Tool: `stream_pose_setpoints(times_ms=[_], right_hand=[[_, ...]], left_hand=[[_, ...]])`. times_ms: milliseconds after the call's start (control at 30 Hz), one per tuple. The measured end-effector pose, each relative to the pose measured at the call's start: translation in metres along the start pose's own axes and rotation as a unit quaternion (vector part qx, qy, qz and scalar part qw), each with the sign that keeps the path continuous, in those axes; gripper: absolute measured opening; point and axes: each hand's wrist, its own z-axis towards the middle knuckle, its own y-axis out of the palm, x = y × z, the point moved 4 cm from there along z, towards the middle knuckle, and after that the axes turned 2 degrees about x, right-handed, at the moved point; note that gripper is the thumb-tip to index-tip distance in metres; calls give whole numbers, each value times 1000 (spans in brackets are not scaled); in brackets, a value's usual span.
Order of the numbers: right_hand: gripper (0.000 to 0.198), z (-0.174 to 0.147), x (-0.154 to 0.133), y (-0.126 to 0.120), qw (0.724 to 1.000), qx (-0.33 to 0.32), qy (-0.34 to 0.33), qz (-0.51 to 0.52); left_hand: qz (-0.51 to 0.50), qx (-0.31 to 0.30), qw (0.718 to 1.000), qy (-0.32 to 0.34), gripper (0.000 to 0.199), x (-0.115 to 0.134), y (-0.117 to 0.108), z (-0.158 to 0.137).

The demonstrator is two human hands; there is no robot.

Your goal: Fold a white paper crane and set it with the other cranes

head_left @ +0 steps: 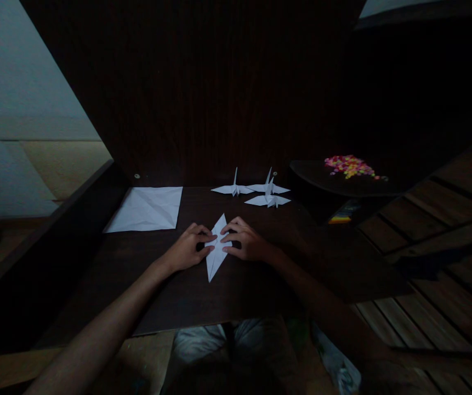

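A white sheet of paper (218, 257), folded into a long diamond, lies on the dark table between my hands. A crease runs down its middle. My left hand (188, 246) grips its left side, with the fingertips and thumb on the paper. From the right, my right hand (246, 241) holds the other side, its curved fingers resting on the paper near the centre. Just beyond my hands stand three white origami cranes, one on the left (236, 190), one behind (279, 188) and one in front (268, 201), their wings spread.
A creased, unfolded white paper sheet (149, 208) lies at the table's back left. On a rounded side shelf (318, 178) to the right is a heap of small colourful pieces (351, 166). A dark upright panel (203, 99) closes off the back, and a raised side board (50, 247) the left.
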Motion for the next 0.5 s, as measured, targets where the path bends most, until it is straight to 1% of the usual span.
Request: stream_pose_setpoints(times_ms=[133,233,333,500], right_hand=[[11,2,-3,-1,1000,3,-10,0],[6,3,-5,-2,1000,19,-15,-4],[7,4,-5,0,999,34,1,-4],[8,3,-2,5,998,57,30,-5]], left_hand=[[-34,29,999,-20,32,-3,-1,2],[-52,38,998,-26,34,-3,1,2],[-73,50,995,-39,38,-2,5,4],[-116,78,987,-80,45,-5,12,5]])
